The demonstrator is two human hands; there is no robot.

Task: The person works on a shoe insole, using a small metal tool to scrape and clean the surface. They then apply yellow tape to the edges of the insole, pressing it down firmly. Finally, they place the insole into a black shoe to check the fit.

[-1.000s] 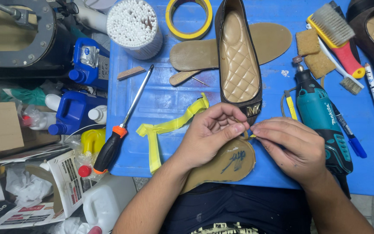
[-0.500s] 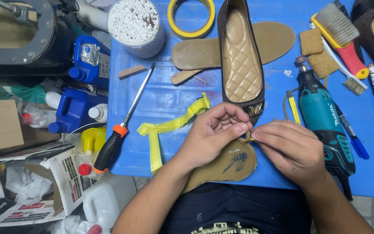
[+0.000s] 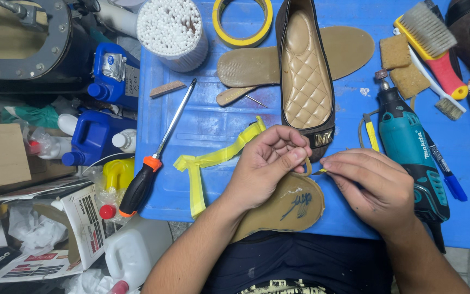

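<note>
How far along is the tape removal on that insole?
Done: a long strip of yellow tape already lies crumpled on the blue table. In hand: the left hand and right hand pinch a small yellow tape piece at the edge of the tan insole. Left: that last piece is not yet free; the shoe lies untouched above.

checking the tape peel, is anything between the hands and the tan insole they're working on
Nothing visible. The left hand and right hand meet at the edge of the tan insole, pinching a bit of yellow tape between their fingertips. The brown shoe lies just behind.
</note>
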